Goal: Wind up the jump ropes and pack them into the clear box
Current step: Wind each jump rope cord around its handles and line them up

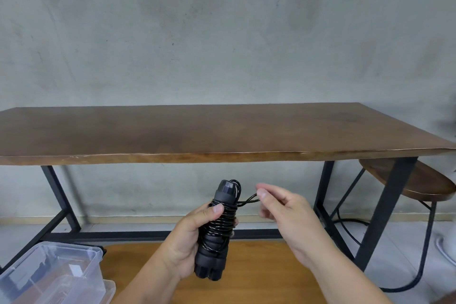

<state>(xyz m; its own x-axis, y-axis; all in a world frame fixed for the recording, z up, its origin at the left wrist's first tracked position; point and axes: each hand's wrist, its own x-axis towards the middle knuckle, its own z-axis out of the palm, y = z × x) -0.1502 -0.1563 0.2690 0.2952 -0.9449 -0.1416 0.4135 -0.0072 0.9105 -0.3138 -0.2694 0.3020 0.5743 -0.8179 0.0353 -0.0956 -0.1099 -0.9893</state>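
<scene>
Below table edge, left hand (pixel 190 237) grips jump rope (pixel 217 229) handles (cord wound round them). Right hand (pixel 288 215), at 3 o'clock of the bundle, pinches the loose cord end; clear box (pixel 53 273) at 8 o'clock.

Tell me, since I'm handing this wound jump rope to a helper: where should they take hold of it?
Probably by the bare handle ends at the bottom of the jump rope, coming from below. The left hand covers the wrapped middle, and the right hand pinches the loose cord loop at the top, so the lower ends are the free part.
</scene>
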